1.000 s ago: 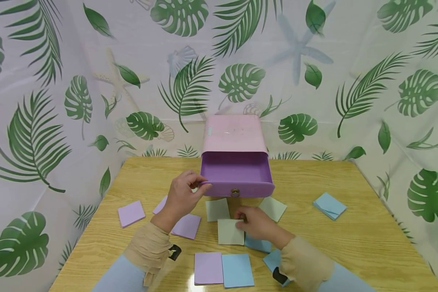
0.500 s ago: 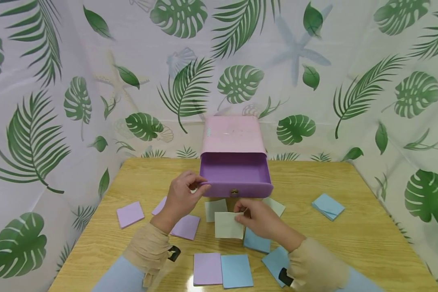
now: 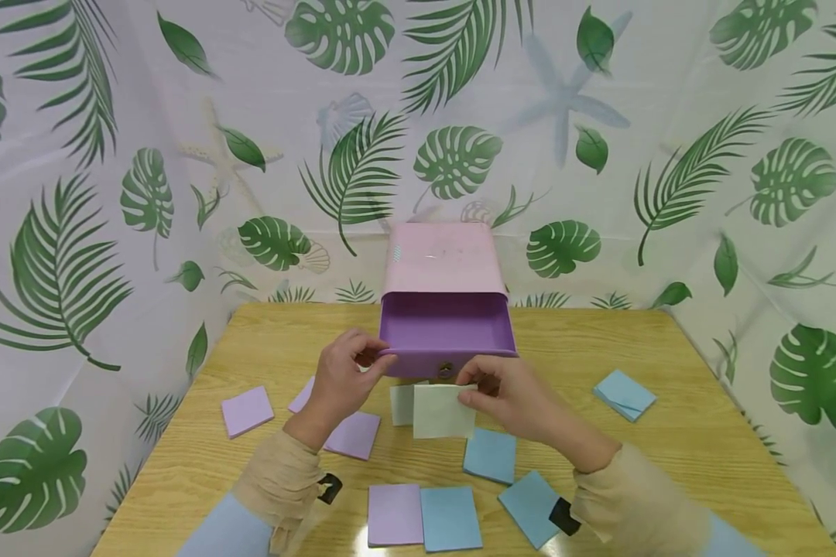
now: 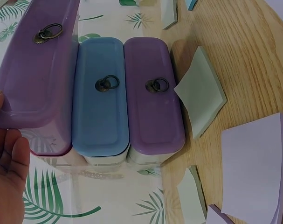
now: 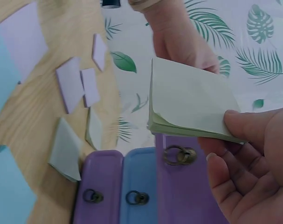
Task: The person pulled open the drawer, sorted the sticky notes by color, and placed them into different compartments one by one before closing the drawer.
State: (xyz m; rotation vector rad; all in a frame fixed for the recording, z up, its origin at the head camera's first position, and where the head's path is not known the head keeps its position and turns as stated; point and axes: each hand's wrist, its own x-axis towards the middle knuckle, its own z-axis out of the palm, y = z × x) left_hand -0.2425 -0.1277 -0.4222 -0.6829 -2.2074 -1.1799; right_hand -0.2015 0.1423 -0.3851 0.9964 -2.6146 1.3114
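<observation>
Our right hand pinches the green pad, seemingly just short of the purple drawer, whose left edge our left hand grips.

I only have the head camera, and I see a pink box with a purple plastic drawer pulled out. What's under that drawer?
Observer: Two more drawers show in the left wrist view: an oblong, glossy blue drawer and, below that, an oblong, glossy purple drawer.

Operator: Cool! Do those two have something to pull?

Observer: Yes, each has a round, bronze-coloured metal ring pull on its front.

Operator: And the flat, pale green paper in the right hand, is that just one sheet?

Observer: No, the right wrist view shows several layers along its edge.
</observation>
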